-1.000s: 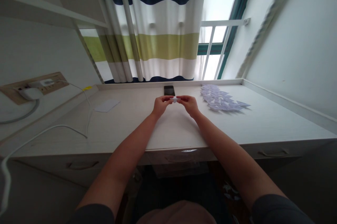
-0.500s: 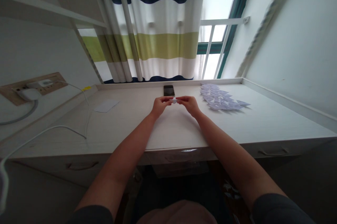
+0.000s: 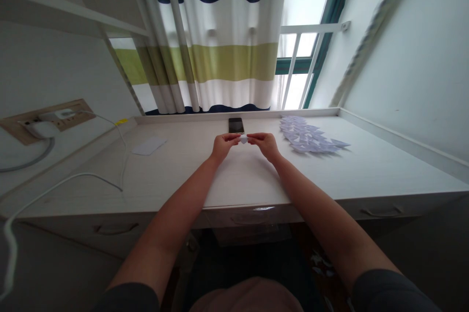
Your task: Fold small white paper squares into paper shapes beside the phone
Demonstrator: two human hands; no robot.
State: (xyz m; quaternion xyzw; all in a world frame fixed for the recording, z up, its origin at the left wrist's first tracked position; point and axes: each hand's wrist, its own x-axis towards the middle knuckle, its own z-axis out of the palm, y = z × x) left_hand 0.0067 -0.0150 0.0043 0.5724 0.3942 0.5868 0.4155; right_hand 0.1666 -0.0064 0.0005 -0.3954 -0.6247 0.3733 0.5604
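Observation:
Between my two hands is a small folded piece of white paper, held just above the desk. My left hand pinches its left side, and my right hand pinches its right side. The fingers hide most of the paper's edges. Directly behind it lies a dark phone, flat on the desk. To the right of my right hand spreads a pile of pointed folded paper pieces. Farther left, some flat white paper rests on the desk.
The white desk has a raised rim along the back. At the left, a wall socket holds plugs, and a white cable trails over the desk. A striped curtain hangs behind. Paper bits lie below at the right.
My hands stay in nearly the same place. The right fingers have shifted slightly right, and a little more of the folded paper shows between them. The camera view has moved slightly.

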